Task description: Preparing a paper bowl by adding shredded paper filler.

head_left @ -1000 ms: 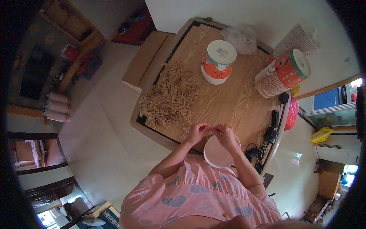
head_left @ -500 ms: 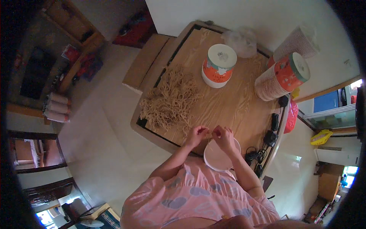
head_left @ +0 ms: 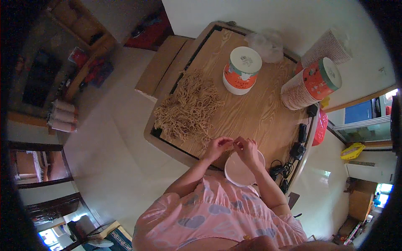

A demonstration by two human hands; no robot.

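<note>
My left hand (head_left: 219, 148) is closed in a pinch at the table's near edge, its fingertips almost touching those of my right hand (head_left: 247, 151). My right hand is closed in a pinch too, over the rim of a white paper tub (head_left: 239, 172) that stands in front of me. Whatever the fingertips hold is too small to make out. Left of my hands spreads a loose heap of tan, curly strands (head_left: 188, 108) that look like string. Some of its ends reach close to my left hand.
An upside-down orange-and-white paper tub (head_left: 243, 71) stands mid-table. Nested stacks of such tubs (head_left: 310, 83) lean at the right, near a clear plastic bag (head_left: 268, 45). Black adapters and cables (head_left: 289, 165) lie along the right edge. A cardboard box (head_left: 163, 65) sits beyond the table's left side.
My hands have come slightly closer together at the fingertips, the left shifting a little to the right. The tubs and the heap stay in place.
</note>
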